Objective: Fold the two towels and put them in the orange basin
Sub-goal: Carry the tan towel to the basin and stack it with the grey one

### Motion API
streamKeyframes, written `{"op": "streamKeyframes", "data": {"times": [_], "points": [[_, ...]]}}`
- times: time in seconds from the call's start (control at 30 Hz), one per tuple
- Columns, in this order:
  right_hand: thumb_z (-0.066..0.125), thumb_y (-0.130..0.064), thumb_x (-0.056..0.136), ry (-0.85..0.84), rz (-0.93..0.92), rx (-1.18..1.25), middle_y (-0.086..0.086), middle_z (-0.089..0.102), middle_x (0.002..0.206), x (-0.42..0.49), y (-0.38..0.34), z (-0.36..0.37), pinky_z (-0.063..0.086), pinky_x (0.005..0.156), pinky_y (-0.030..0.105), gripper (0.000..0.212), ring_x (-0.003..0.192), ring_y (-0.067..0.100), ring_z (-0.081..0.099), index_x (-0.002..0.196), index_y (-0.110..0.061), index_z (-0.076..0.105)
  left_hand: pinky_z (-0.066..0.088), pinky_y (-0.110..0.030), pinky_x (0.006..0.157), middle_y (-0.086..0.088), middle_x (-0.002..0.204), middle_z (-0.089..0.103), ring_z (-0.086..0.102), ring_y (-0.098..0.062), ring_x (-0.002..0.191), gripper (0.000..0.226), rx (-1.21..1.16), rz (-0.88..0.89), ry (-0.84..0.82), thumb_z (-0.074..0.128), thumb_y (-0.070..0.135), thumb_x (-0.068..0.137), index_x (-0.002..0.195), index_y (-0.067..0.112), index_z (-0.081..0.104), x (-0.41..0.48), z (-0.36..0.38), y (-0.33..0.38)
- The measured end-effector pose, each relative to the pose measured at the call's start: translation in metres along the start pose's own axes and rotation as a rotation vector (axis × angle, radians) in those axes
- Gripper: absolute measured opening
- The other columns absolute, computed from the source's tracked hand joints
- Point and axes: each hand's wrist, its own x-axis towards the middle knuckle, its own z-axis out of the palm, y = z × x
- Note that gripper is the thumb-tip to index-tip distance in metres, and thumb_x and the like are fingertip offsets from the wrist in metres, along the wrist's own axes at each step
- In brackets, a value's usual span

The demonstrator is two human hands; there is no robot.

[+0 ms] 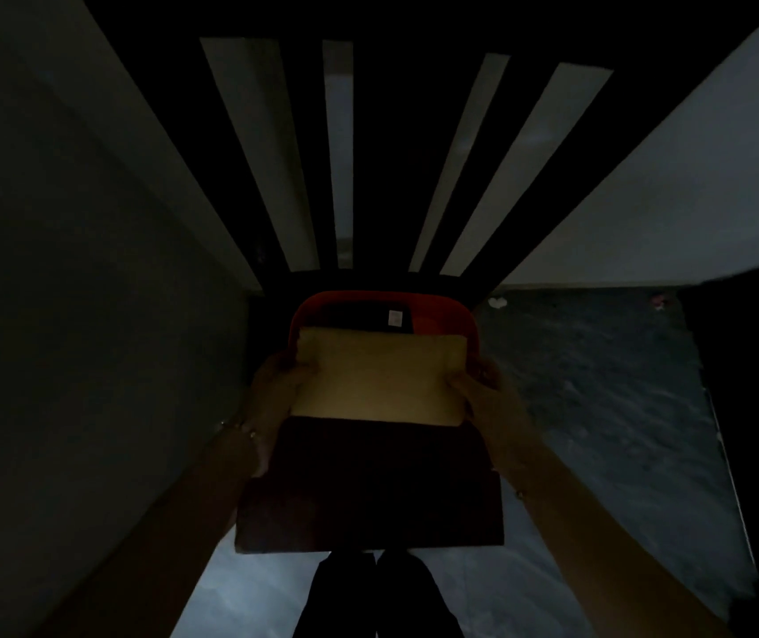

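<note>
Yellow folded cloth towel (379, 375), sides gripped by L hand (271, 384) & R hand (483, 389) fingers, is prob needing level lowering into orange plastic basin (368, 297).

Forearms extended forward; left hand (272, 384), right hand (478, 394), thumbs on top, gripping sides of yellow towel (379, 377)

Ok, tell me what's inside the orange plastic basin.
Far inside the orange plastic basin, a dark item with a pale label shows. The folded yellow towel, gripped by left hand and right hand, hides the rest.
</note>
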Motion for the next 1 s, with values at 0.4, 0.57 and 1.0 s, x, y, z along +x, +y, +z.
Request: {"op": "streamKeyframes", "data": {"times": [0.4,0.57,1.0], "points": [[0.047,-0.001,0.091,-0.021,-0.017,-0.241,0.01,0.048,0.135,0.05,0.009,0.018,0.041,0.078,0.024,0.056,0.12,0.026,0.049,0.144,-0.012,0.034,0.036,-0.027,0.093,-0.018,0.14,0.043,0.042,-0.031,0.128,0.051,0.373,0.182,0.189,0.048,-0.002,0.092,0.141,-0.001,0.031,0.029,0.018,-0.006],[0.043,0.004,0.093,-0.083,-0.031,-0.287,0.002,0.047,0.13,0.051,0.012,0.017,0.04,0.066,0.009,0.054,0.116,0.019,0.047,0.144,-0.009,0.03,0.03,-0.013,0.085,-0.013,0.138,0.042,0.042,-0.026,0.125,0.06,0.533,0.319,0.148,0.045,-0.012,0.088,0.143,0.002,0.025,0.024,0.018,-0.011],[0.056,0.01,0.08,0.082,-0.465,-0.97,0.013,0.06,0.103,0.037,0.034,0.017,0.022,0.057,0.008,0.031,0.083,0.026,0.059,0.106,-0.003,0.063,0.036,-0.032,0.1,-0.009,0.14,0.031,0.036,-0.027,0.126,0.055,1.306,0.415,-0.147,0.054,0.017,0.087,0.139,0.014,0.035,0.016,0.016,-0.011]]}}
